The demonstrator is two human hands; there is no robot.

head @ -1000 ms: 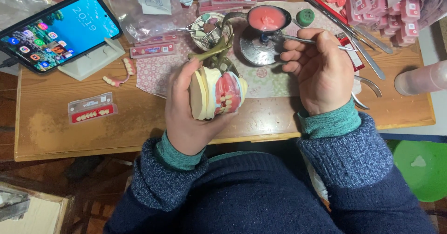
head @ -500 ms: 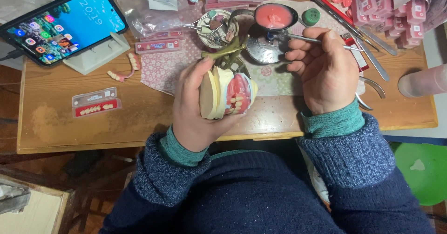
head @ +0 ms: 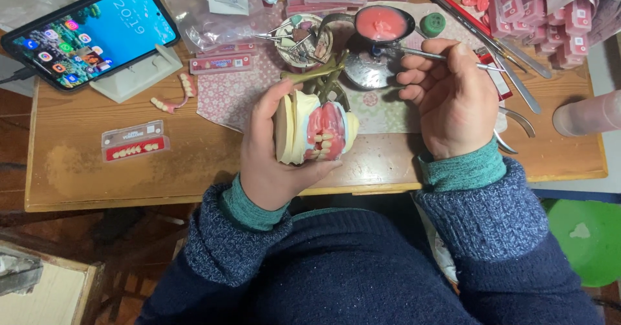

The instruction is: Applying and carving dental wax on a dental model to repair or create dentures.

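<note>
Cradling the denture model, the left hand wraps its fingers behind the plaster while the thumb braces the front, tipping the pink wax and teeth toward the camera for access. Right hand pinches a thin metal instrument, fingers closed, its tip reaching beyond the fingertips into the dish of pink wax.

Left hand grips denture cast; right hand holds metal tool.

Dark blue knitted jumper, teal cuffs

Both sleeves are speckled navy knit; ribbed teal cuffs show at each wrist.
</note>
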